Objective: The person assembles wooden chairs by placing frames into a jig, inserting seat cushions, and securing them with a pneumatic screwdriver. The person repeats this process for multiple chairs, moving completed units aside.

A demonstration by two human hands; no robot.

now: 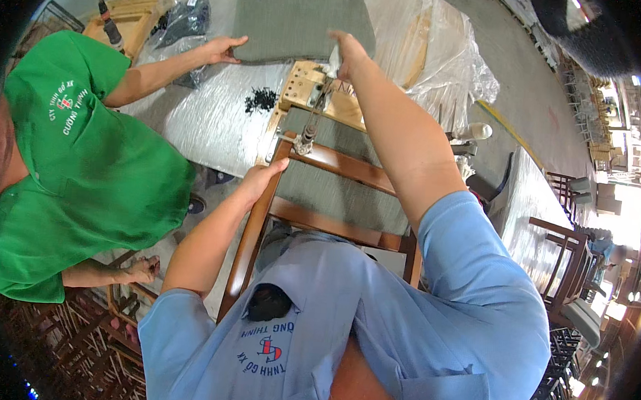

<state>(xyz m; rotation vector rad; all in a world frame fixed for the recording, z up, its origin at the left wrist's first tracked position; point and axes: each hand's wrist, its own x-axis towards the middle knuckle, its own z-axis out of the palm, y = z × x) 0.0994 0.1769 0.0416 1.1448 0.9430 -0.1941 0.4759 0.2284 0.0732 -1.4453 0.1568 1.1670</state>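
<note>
A brown wooden chair frame (pixel 340 165) with grey-green upholstered panels (pixel 349 201) stands in front of my body. My left hand (pixel 262 181) is closed round its left side rail, thumb on top. Near the frame's top left corner is a metal clamp-like tool (pixel 310 131), with a pale handle (pixel 334 60) at its far end. My right hand (pixel 352 59) is at that handle, its fingers stretched out past it. The palm side is hidden. A light wooden block with holes (pixel 302 85) sits just beyond the frame.
A co-worker in a green shirt (pixel 85 130) stands at left, one hand (pixel 227 49) on a grey-green panel (pixel 301 21). Small black pieces (pixel 261 100) lie piled on the plastic-covered table (pixel 201 118). A pale-handled tool (pixel 476 132) is at right; chairs (pixel 560 260) stand farther right.
</note>
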